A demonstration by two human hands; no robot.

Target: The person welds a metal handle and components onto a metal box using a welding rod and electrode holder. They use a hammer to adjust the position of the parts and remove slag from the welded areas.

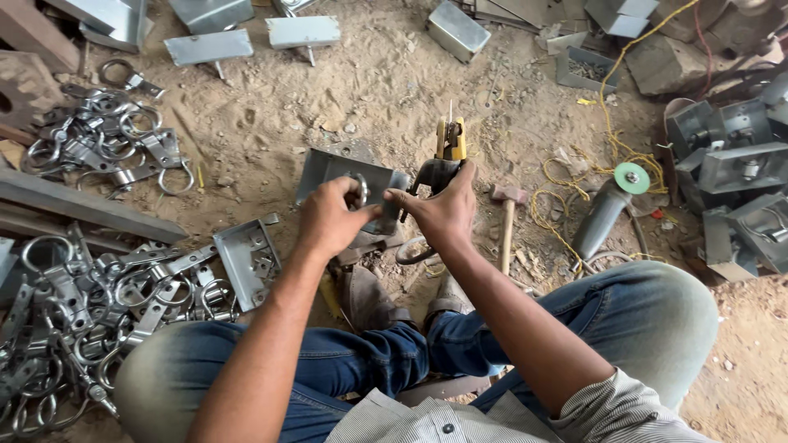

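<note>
Item: grey sheet-metal box, open-faced, propped on edge on the sandy ground just ahead of my shoes. My left hand is closed over its near rim, fingers pinching a small steel ring against the plate. My right hand is curled shut around the dark handles of a pair of pliers, whose nose sits at the right end of the box; a yellow-bodied tool stands just behind the pliers.

Handling, as I judge it: the box is stiff and fairly light, hard-edged, likely sharp at the folds, not fragile. Best held by the folded rim or a flat wall, thumb kept off the cut edges. The ring is small and smooth, apt to slip, so a fingertip pinch suits it.

Right of the box: a wooden-handled hammer lying on the ground; beyond it an angle grinder with a green disc, its yellow cord looped over the sand.

Left of the box, near: a second open box with fittings inside.

Left of the box, further: two heaps of ring-and-strap hasps, one up by the box, one down by my left knee.

Beyond the box: more grey boxes scattered face down.

Far right of the box: stacked finished boxes.
</note>
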